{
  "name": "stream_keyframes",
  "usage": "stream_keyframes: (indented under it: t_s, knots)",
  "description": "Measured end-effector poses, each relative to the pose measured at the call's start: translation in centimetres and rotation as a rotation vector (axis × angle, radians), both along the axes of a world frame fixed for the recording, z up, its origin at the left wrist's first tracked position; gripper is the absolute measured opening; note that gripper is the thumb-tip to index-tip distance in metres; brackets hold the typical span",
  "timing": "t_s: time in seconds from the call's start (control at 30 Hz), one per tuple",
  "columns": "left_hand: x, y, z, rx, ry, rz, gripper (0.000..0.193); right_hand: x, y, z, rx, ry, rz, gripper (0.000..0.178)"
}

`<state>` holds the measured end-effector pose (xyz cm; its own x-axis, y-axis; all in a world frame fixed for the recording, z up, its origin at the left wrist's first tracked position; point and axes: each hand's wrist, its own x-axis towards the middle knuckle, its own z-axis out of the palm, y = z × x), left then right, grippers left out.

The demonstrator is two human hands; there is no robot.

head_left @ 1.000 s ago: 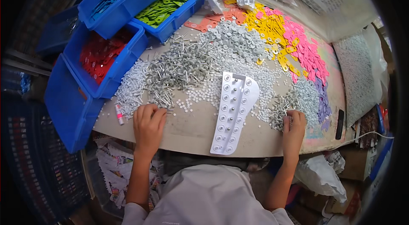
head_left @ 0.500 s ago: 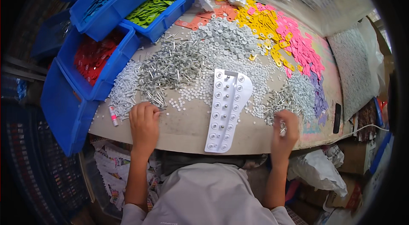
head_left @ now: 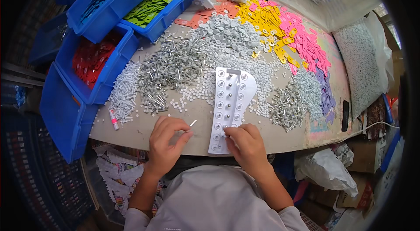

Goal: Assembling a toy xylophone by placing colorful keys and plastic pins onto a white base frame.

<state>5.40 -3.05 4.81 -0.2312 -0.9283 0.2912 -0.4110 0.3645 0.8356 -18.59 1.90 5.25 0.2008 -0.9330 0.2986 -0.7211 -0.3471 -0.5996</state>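
Observation:
A white plastic strip (head_left: 217, 119) with rows of round cups and a middle channel lies upright before me on the table. Several shiny round metal heads stand in the channel. My right hand (head_left: 248, 143) reaches over its lower part, thumb and forefinger pinched at the channel; what they grip is hidden. Left of the strip, my left hand (head_left: 168, 141) holds a small metal pin (head_left: 192, 123) at its fingertips, just above the table. Piles of grey-headed metal pins lie beyond the left hand (head_left: 175, 65) and to the right (head_left: 288, 107).
Blue bins (head_left: 94, 95) with red, green and blue pieces stand at the left. White discs (head_left: 262, 67), grey caps (head_left: 227, 34), and yellow (head_left: 262, 17), pink (head_left: 304, 41) and purple pieces (head_left: 326, 95) cover the far side. A small pink-and-white tube (head_left: 113, 119) lies near the front left edge.
My right hand has moved left from the right pin pile to the white strip. My left hand has come right from the left pin pile, with a metal pin now showing at its fingertips.

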Motion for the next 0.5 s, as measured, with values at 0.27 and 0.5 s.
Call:
stream_keyframes:
  t_s: [0.27,0.5]
  knots:
    - [-2.4,0.4,-0.5,-0.026,0.022,-0.167,0.021,-0.2,0.2,-0.2,-0.020,0.055,0.014,0.042]
    - [-3.6,0.7,-1.8,-0.026,0.046,-0.254,0.019,-1.0,0.0,-0.2,0.023,-0.053,-0.016,0.052]
